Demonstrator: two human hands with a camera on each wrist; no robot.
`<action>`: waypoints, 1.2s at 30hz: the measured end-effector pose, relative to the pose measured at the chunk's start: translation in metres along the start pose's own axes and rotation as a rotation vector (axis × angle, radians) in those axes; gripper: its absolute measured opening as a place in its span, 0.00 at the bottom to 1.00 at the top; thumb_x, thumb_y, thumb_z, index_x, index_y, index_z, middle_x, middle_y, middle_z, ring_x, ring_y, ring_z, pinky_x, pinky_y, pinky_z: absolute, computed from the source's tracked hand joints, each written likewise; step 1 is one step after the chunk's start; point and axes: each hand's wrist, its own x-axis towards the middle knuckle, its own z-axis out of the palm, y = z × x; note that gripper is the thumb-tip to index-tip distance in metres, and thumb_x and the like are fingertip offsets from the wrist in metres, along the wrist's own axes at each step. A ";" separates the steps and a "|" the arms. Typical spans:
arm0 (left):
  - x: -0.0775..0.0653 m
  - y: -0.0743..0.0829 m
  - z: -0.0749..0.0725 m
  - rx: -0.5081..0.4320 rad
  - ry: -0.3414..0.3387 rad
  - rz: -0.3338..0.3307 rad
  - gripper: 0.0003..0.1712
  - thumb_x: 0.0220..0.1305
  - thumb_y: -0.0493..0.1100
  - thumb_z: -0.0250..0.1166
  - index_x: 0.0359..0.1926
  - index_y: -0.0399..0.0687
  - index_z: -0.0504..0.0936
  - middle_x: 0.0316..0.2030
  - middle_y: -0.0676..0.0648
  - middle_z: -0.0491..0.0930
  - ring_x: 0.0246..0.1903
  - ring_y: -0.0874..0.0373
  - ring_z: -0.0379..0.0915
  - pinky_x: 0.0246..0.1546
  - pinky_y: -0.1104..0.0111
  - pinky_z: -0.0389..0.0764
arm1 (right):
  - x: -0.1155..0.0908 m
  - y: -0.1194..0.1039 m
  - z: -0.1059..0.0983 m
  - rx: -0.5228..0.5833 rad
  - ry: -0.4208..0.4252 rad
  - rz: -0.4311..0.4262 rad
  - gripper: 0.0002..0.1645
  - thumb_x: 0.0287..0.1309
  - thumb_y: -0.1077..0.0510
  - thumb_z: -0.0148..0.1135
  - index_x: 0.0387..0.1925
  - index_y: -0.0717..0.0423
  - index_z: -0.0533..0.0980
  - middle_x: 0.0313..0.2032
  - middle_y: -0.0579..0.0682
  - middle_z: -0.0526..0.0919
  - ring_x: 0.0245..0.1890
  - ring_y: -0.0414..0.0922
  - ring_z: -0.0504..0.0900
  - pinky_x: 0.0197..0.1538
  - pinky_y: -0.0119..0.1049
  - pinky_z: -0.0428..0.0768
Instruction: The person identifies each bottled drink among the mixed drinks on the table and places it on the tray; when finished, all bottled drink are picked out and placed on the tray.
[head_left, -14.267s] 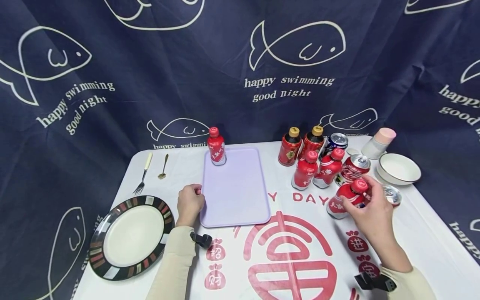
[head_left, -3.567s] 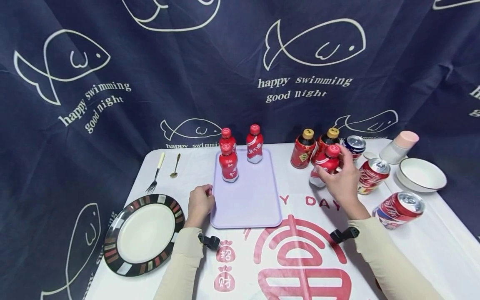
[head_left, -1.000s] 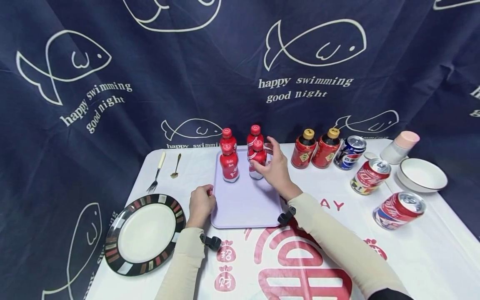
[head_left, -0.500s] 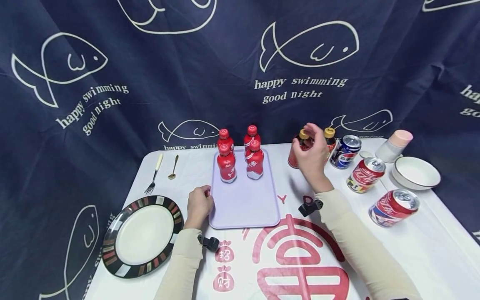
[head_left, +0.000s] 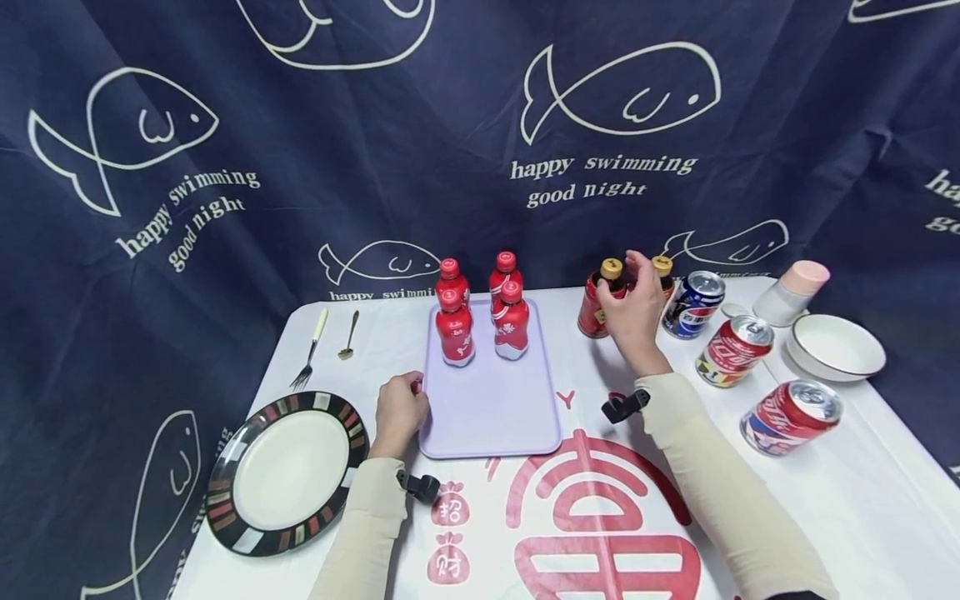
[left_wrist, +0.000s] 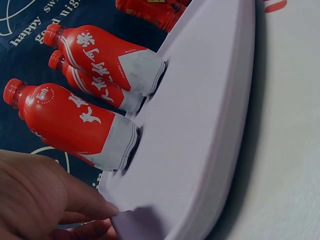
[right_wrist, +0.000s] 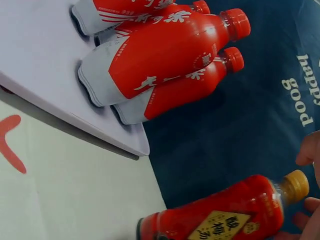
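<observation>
My left hand [head_left: 401,408] pinches the left edge of the lilac tray [head_left: 491,417]; in the left wrist view the thumb [left_wrist: 95,202] lies on its rim and the fingers curl beneath. Several red-capped bottles [head_left: 455,333] stand upright in two columns at the tray's far end. My right hand [head_left: 636,312] is beside a gold-capped bottle [head_left: 592,312], its thumb and fingers curved apart. In the right wrist view its fingertips [right_wrist: 310,150] flank the cap of that gold-capped bottle [right_wrist: 225,212], with a visible gap. Partly behind this hand stands a second gold-capped bottle [head_left: 665,283].
To the right stand a blue can [head_left: 692,307], two red cans [head_left: 735,350], a white bowl [head_left: 836,350] and a pink-and-grey cup [head_left: 791,292]. At left are a dark-rimmed plate [head_left: 288,471], a fork [head_left: 306,362] and a small gold spoon [head_left: 349,337]. A dark curtain [head_left: 420,167] hangs behind.
Since the oldest frame, the red-capped bottles have moved one by one from the right onto the tray. My right hand has released the last one and moved right to the gold-capped bottle.
</observation>
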 end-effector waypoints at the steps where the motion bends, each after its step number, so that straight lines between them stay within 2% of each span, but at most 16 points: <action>1: 0.000 -0.001 0.000 0.000 -0.001 0.000 0.19 0.52 0.34 0.58 0.47 0.44 0.81 0.30 0.48 0.78 0.32 0.53 0.71 0.35 0.62 0.73 | 0.000 0.002 0.002 -0.010 -0.011 0.010 0.33 0.46 0.55 0.65 0.56 0.52 0.67 0.52 0.53 0.74 0.53 0.47 0.71 0.55 0.43 0.67; 7: 0.002 0.000 0.000 -0.006 -0.002 0.002 0.20 0.52 0.34 0.58 0.48 0.44 0.80 0.30 0.48 0.78 0.32 0.53 0.71 0.34 0.63 0.73 | 0.000 0.008 0.010 -0.066 -0.058 0.061 0.36 0.46 0.53 0.65 0.59 0.51 0.65 0.54 0.53 0.73 0.55 0.49 0.70 0.58 0.44 0.64; 18: 0.001 0.001 -0.002 -0.004 -0.005 0.001 0.20 0.52 0.34 0.59 0.49 0.44 0.80 0.33 0.47 0.80 0.33 0.53 0.72 0.35 0.62 0.74 | -0.002 0.009 0.018 -0.108 -0.129 0.090 0.44 0.44 0.54 0.67 0.64 0.47 0.59 0.57 0.56 0.71 0.56 0.53 0.70 0.59 0.47 0.64; 29: 0.000 0.001 0.001 -0.012 -0.013 -0.023 0.20 0.53 0.35 0.59 0.50 0.43 0.80 0.36 0.45 0.81 0.33 0.54 0.73 0.35 0.62 0.76 | -0.005 0.016 0.022 -0.159 -0.112 0.051 0.45 0.43 0.55 0.68 0.64 0.44 0.58 0.55 0.57 0.72 0.52 0.57 0.72 0.55 0.50 0.67; 36: 0.000 0.000 0.001 -0.012 0.013 0.003 0.20 0.51 0.34 0.59 0.48 0.43 0.81 0.34 0.45 0.81 0.33 0.53 0.73 0.36 0.61 0.75 | -0.003 0.016 0.017 -0.199 -0.168 0.052 0.45 0.45 0.54 0.68 0.64 0.41 0.57 0.53 0.59 0.73 0.51 0.58 0.73 0.53 0.53 0.68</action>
